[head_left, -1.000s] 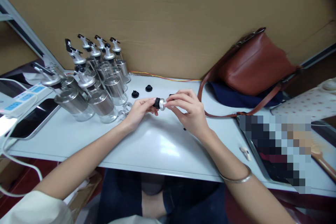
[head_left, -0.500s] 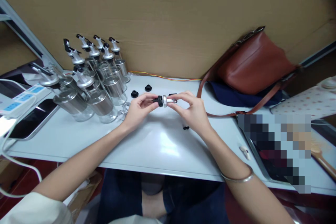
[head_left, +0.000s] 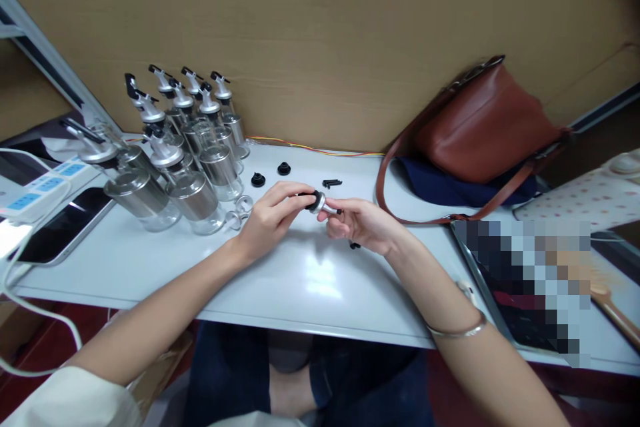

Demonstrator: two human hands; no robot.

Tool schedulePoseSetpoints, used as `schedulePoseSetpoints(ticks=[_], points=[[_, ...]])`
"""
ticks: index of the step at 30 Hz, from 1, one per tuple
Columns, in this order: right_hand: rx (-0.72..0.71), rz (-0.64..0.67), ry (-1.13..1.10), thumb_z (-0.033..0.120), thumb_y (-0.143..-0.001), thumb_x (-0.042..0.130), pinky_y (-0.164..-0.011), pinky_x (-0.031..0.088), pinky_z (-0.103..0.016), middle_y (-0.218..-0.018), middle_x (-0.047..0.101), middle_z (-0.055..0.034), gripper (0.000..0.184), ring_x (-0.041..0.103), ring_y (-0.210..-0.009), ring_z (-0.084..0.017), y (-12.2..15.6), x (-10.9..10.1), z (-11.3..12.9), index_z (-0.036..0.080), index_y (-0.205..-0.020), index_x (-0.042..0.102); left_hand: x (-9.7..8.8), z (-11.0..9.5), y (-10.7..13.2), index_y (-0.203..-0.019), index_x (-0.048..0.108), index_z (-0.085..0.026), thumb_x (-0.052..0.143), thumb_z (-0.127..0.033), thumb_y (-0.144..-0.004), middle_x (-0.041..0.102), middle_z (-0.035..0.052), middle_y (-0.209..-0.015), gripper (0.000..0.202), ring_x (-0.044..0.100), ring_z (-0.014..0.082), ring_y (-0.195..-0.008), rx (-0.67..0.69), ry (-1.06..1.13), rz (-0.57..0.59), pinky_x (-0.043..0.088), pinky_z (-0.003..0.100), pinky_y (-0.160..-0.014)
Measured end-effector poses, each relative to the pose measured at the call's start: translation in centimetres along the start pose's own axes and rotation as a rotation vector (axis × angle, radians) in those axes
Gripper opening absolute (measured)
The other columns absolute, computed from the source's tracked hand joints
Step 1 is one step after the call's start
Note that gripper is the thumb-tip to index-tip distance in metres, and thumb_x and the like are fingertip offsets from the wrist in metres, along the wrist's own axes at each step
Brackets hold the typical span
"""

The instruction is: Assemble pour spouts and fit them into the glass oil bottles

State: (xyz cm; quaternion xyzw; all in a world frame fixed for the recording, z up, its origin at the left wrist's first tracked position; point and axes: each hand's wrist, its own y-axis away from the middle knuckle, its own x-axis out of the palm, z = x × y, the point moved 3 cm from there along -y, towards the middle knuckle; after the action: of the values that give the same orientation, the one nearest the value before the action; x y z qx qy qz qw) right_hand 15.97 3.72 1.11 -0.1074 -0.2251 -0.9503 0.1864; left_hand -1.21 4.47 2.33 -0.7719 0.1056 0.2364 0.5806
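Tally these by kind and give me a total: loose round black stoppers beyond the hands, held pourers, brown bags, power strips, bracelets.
Round black stoppers: 2
Held pourer: 1
Brown bag: 1
Power strip: 1
Bracelet: 1
Total: 6

Open near tabletop [head_left: 280, 293], bottles [head_left: 194, 197] leftward

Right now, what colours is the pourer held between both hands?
The pourer is silver and black; see the head view.
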Motion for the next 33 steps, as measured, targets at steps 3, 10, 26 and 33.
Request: schedulePoseSetpoints(ticks=[3,10,26,33], points=[[-0.134,-0.072,0.053,0.042,-0.07,0.07,-0.058,0.038,-0.027,-0.052,0.053,0.003,0.026,0.046,-0.052,-0.01,-0.1,0.0,0.2,0.016,-0.068,0.066,0.1,0.2,0.0,-0.106,0.063,-0.021,0.052,-0.009,-0.09,0.067,0.0076,-0.105,0.023,0.063,0.0166,-0.099,-0.088,0.05,0.011,0.053,0.033,-0.085],[-0.827,-0.401,0.676,0.027,-0.077,0.07,-0.076,0.045,-0.034,-0.087,0.069,-0.0042,0.008,0.06,-0.084,-0.02,1.1,0.4,2.0,0.022,-0.084,0.072,1.8,2.5,1.0,-0.092,0.067,-0.014,0.066,-0.036,-0.081,0.068,0.0036,-0.08,0.025,0.063,0.0132,-0.073,-0.915,0.701,0.002,0.051,0.026,-0.073],[-0.878,-0.506,1.051,0.03,-0.083,0.062,-0.074,0.043,-0.035,-0.083,0.067,-0.0065,0.014,0.059,-0.079,-0.021,1.4,0.3,2.2,0.018,-0.078,0.066,2.4,2.7,1.6,-0.088,0.069,-0.016,0.076,-0.02,-0.069,0.066,0.0015,-0.083,0.021,0.058,0.0094,-0.069,-1.102,0.97,-0.023,0.046,0.022,-0.066],[-0.236,-0.186,0.432,0.038,-0.079,0.052,-0.066,0.038,-0.029,-0.06,0.061,-0.0024,0.026,0.054,-0.061,-0.014,0.1,-0.2,0.9,0.017,-0.064,0.057,1.1,0.5,0.6,-0.099,0.067,-0.019,0.058,-0.008,-0.085,0.062,0.007,-0.098,0.02,0.062,0.0144,-0.091,-0.191,0.162,0.08,0.052,0.029,-0.081]])
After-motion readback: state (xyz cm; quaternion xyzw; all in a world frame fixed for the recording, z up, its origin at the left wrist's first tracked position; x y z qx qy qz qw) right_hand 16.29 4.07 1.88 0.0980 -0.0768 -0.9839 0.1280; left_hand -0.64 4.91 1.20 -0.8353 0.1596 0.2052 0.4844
